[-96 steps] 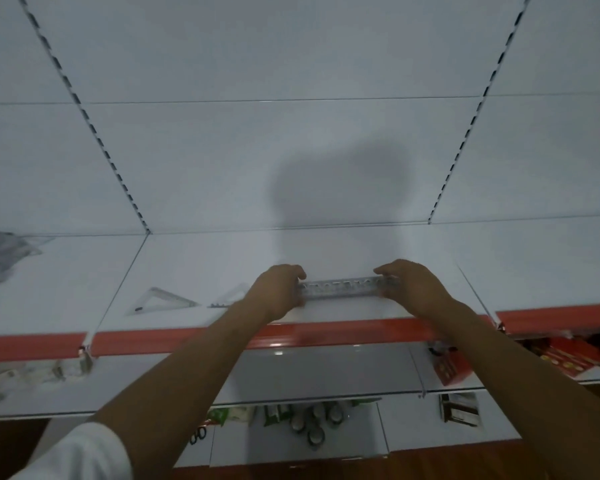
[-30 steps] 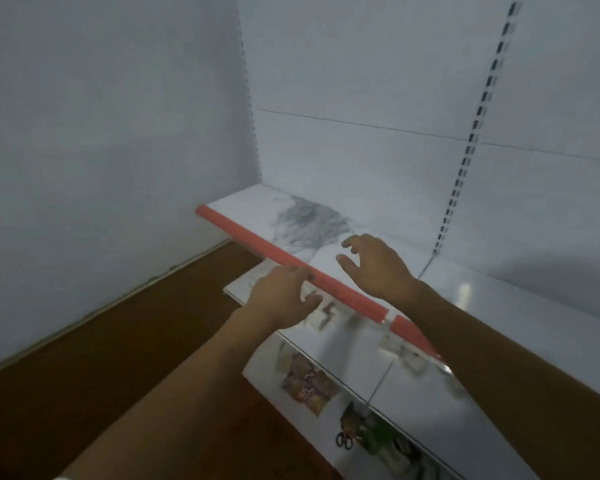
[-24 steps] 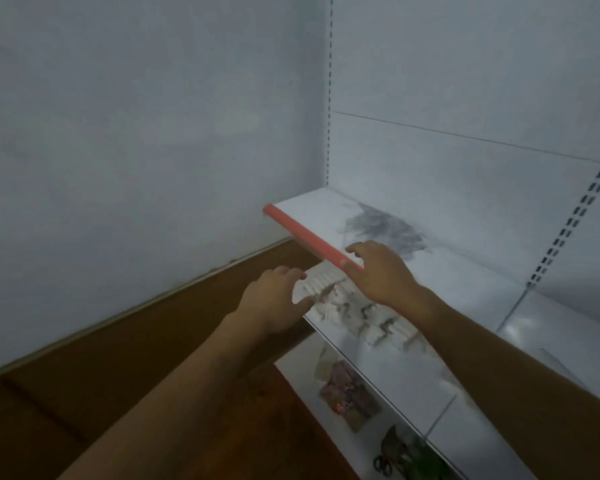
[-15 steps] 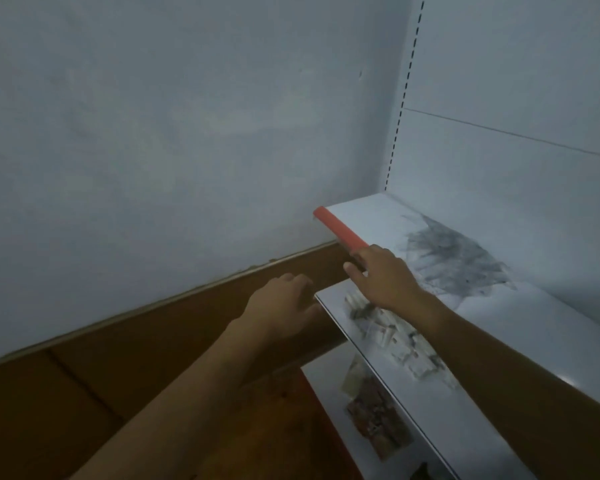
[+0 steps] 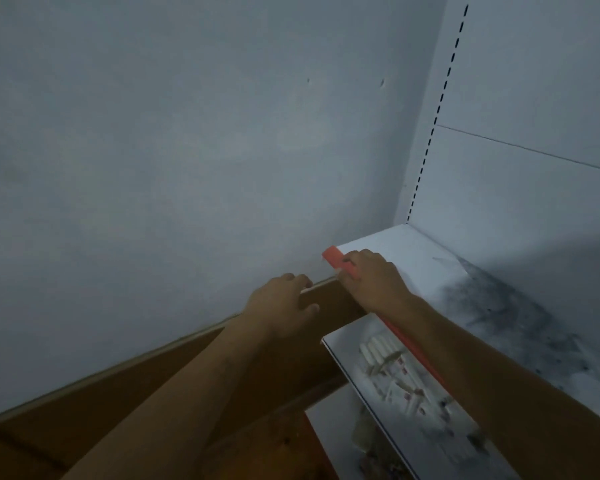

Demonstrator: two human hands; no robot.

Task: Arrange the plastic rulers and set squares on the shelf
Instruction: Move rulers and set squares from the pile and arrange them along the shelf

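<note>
No ruler or set square shows clearly in the head view. The white shelf (image 5: 413, 251) ends at its left corner, fronted by a red edge strip (image 5: 331, 254). My right hand (image 5: 371, 278) rests on that strip near the corner and holds nothing. My left hand (image 5: 281, 306) hovers in the air left of the shelf, fingers loosely bent and empty. A blurred dark grey heap (image 5: 499, 306) lies on the shelf to the right of my right forearm; what it is made of cannot be told.
A plain grey wall (image 5: 187, 168) fills the left and meets the shelf's end. Brown floor (image 5: 118, 410) runs below it. A lower shelf (image 5: 340, 344) carries several small white packets (image 5: 392, 372). A slotted upright (image 5: 430, 133) runs up the back panel.
The view has swung left from the shelf's middle to its left end. Both hands let go of the clear ruler and moved left; my right hand now rests on the red edge.
</note>
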